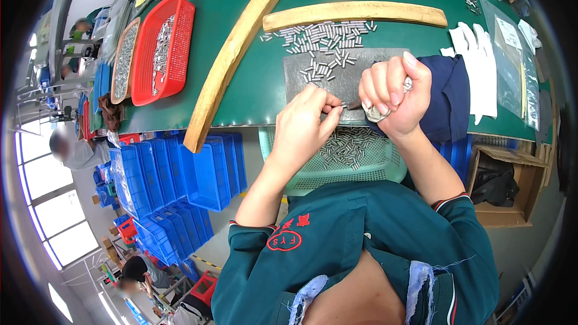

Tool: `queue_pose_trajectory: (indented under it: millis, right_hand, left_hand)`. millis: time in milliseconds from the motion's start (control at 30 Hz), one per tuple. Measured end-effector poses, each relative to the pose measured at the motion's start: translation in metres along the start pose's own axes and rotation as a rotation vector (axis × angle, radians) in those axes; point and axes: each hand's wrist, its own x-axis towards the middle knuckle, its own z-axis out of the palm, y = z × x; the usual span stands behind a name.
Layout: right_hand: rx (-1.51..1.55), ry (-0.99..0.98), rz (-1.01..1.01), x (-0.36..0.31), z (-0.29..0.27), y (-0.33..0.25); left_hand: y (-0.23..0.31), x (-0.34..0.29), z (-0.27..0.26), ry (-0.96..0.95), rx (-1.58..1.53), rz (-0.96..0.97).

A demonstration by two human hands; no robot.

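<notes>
Head view: right hand [397, 91] in fist

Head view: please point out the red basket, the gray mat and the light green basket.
Red basket [180, 45], head view: its right wall.
Gray mat [294, 67], head view: bare left part.
Light green basket [380, 173], head view: wall nearest the person.

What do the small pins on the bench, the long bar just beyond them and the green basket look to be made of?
Small pins: likely metal, smooth and shiny, from their silvery glints.
Long bar: apparently wood, yellowish-brown; its patchy, uneven colouring suggests a worn finish.
Green basket: probably moulded plastic with a satin look, from its even colour and regularly perforated wall.
</notes>
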Motion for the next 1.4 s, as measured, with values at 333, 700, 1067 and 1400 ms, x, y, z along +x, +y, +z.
queue_pose_trajectory:
  millis: [333, 700, 1067, 1400]
  right_hand:
    - [-0.416, -0.169, 0.001, 0.0, 0.012, -0.002]
    - [-0.098, 0.028, 0.057, 0.006, 0.003, 0.0]
    - [-0.1, -0.016, -0.03, 0.003, 0.003, 0.004]
    - [-0.279, -0.017, -0.031, 0.004, 0.005, 0.005]
  left_hand:
    - [0.001, 0.003, -0.006, -0.048, 0.004, 0.007]
    - [0.002, 0.003, -0.006, -0.082, -0.017, -0.031]
    - [-0.002, 0.003, -0.005, -0.076, -0.042, -0.006]
    - [0.001, -0.007, -0.003, -0.09, -0.018, 0.143]
